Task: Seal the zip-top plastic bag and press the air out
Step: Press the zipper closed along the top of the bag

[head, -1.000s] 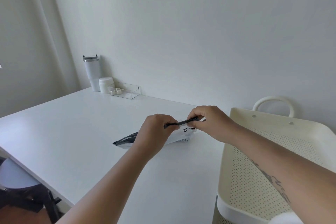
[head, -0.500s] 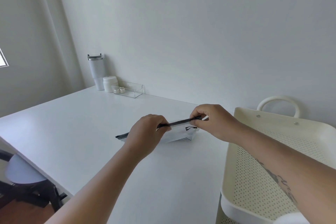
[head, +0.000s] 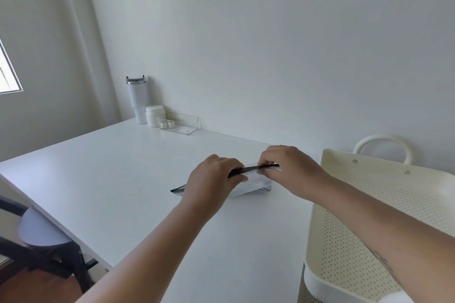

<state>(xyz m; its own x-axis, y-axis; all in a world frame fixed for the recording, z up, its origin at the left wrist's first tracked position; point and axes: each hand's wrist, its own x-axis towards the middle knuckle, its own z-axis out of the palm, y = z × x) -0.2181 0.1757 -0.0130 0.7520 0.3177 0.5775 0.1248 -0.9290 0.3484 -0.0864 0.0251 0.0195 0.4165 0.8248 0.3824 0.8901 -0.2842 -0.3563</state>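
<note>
A zip-top plastic bag (head: 253,183) with a white body and a black zip strip rests on the white table (head: 110,167). My left hand (head: 213,176) pinches the black strip near its middle and hides the bag's left part, except a dark corner sticking out at the left. My right hand (head: 286,167) pinches the same strip at its right end. The strip runs taut between the two hands, held a little above the tabletop. What is inside the bag does not show.
A cream perforated cart tray (head: 357,229) with a loop handle stands at the table's right edge. At the far back stand a white tumbler (head: 137,99), a white jar (head: 154,115) and a clear organiser (head: 181,123). A stool (head: 41,233) sits at lower left.
My left hand has slid left along the zip strip, away from my right hand. The camera view has shifted slightly to the left.
</note>
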